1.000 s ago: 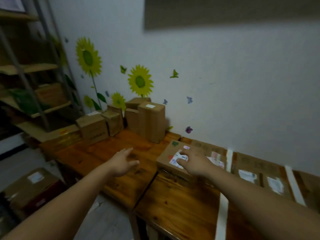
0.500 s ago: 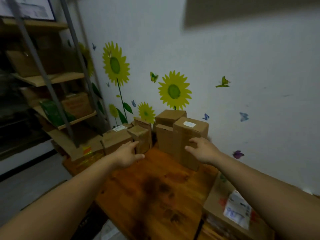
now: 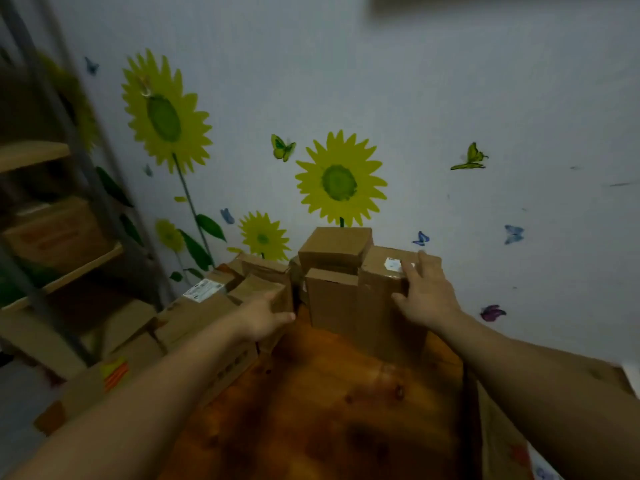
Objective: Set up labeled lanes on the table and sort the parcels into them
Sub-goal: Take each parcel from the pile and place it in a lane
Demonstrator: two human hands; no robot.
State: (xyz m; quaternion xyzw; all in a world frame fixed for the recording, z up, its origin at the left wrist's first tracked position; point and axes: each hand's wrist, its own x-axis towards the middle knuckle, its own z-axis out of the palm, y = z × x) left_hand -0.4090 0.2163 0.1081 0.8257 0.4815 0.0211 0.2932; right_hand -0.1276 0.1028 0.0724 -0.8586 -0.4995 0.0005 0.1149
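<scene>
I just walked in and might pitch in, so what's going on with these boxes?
A person is working at a cluster of cardboard parcels standing on the wooden table against the wall. Their right hand grips the tall labelled box at its top corner, while the left hand reaches open toward a smaller box alongside. Nothing is lifted yet.

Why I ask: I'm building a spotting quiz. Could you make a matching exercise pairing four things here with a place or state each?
Things:
1 right hand
2 left hand
3 purple butterfly
4 white shipping label

Matches:
A on the wall, right of the tall box
B grips the tall box's top
C on a low box, left of the pile
D open, fingers straight, by a small box

Pairs: 1-B, 2-D, 3-A, 4-C
</scene>
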